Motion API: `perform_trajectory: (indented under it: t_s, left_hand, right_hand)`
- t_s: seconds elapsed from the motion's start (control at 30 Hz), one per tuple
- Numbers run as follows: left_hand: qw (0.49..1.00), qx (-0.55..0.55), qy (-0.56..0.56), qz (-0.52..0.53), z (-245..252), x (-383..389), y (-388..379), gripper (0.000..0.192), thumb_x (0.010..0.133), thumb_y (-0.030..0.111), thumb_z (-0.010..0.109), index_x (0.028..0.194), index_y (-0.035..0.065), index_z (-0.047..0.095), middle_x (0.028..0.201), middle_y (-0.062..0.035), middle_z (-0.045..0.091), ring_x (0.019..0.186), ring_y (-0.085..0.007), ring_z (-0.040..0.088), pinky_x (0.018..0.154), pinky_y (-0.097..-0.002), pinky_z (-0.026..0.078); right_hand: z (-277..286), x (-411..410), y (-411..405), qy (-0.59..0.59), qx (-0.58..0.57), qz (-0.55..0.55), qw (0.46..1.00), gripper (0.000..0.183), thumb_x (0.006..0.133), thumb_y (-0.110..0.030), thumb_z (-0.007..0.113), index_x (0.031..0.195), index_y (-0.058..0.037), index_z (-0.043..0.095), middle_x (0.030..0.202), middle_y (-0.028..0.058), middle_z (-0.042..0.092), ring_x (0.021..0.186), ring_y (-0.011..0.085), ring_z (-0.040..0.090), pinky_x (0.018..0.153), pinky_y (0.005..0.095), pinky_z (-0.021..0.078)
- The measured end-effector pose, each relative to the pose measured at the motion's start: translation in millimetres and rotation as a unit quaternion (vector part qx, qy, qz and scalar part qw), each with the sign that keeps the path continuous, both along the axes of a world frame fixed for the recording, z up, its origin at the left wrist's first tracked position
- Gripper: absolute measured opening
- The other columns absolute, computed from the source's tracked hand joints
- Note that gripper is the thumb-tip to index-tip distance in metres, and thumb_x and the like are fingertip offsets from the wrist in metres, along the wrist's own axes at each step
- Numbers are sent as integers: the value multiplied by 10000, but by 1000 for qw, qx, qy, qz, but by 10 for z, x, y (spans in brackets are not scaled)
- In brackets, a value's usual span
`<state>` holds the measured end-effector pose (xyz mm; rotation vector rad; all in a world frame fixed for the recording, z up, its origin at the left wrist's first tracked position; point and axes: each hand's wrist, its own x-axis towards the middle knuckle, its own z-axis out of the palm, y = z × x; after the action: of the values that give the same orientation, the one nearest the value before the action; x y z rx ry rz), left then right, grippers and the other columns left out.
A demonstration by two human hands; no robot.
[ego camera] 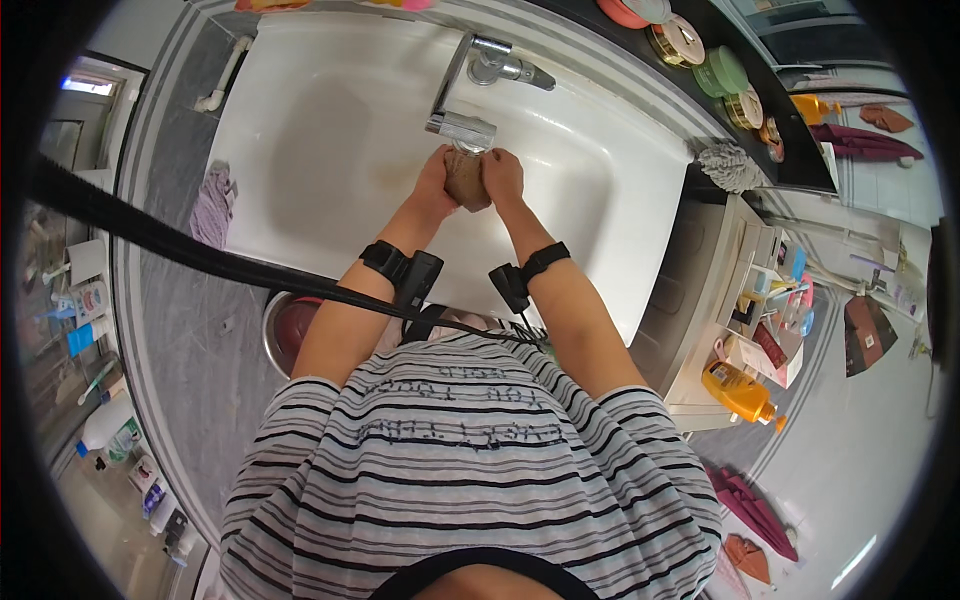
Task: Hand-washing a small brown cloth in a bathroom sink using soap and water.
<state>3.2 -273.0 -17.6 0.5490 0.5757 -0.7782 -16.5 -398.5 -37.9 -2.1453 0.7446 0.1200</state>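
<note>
Under the spout of a chrome faucet (469, 135), both my hands hold a brown object (466, 180), whose kind I cannot tell. My left hand (435, 180) grips its left side and my right hand (503, 176) its right side. Water seems to run from the spout onto it. Around and below the hands is a large white basin (315, 142), with a faint brownish stain left of the left hand. Black devices are strapped to both forearms.
A lilac cloth (214, 204) hangs over the basin's left edge. Below stands a metal bowl (268, 334) with something red inside. Jars (721, 71) line a black shelf at upper right, near a grey mesh sponge (731, 166). A yellow pump bottle (739, 391) stands at right. A black cable crosses from the left.
</note>
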Motion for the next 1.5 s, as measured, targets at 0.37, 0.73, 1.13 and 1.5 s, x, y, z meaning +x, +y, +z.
perform_trajectory:
  t_s: [0.37,0.73,1.13,1.5]
  left_hand:
    - [990,-18,-122,66,-126,176,192,214,855,153,513,1040,46,519,975,-102,587,938,-246,586,864,-393,471]
    - [985,-9,174,-10,162,-169,110,432,868,343,541,1173,41,485,1193,-110,500,1152,-265,458,963,-496,375]
    - [982,-139,-118,-43,200,-8,144,429,947,336,362,1207,7,454,1211,-164,520,1110,-314,517,961,-454,403]
    - [961,-246,-124,-27,199,115,3,409,940,235,312,1243,-8,439,1240,-176,500,1130,-323,499,983,-459,397]
  right_hand:
    - [390,-520,12,-114,254,-29,960,270,773,-271,690,806,-46,543,765,14,555,721,179,552,658,279,433]
    - [824,-274,116,-127,73,151,978,215,747,-110,643,903,-40,513,742,148,608,693,318,604,628,371,474]
    - [860,-712,114,-189,100,298,930,348,823,-174,632,1142,-77,534,1064,110,585,984,233,550,762,335,469]
    - [474,-469,13,-211,184,24,960,711,813,-338,665,1336,-37,289,1287,183,428,1164,256,458,916,350,411]
